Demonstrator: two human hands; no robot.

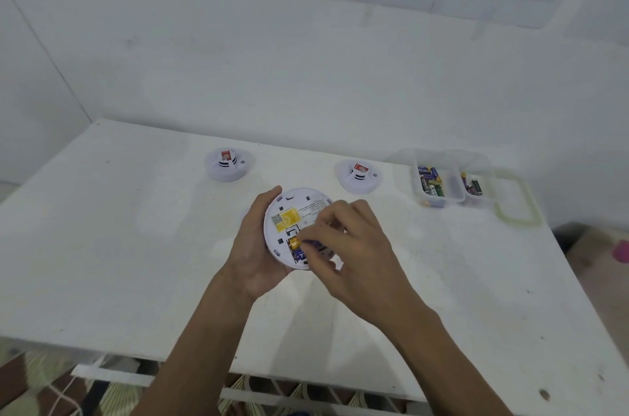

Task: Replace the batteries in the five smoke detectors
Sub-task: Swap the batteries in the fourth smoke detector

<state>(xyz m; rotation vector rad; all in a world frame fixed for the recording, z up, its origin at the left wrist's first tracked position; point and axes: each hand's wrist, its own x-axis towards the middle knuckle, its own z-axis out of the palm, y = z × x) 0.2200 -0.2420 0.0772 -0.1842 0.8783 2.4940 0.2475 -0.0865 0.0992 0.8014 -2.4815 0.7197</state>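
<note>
Smoke detector [289,211] is lying back-up over the table [136,245] in the left grip [253,245], curled round its rim; right grip [354,245] is pinching a battery [299,243] at its bay. Pushing askew is risking a jam.

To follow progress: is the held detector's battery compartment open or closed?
Open. The detector, held by the left hand, shows an uncovered bay; the right hand pinches a battery there.
</note>
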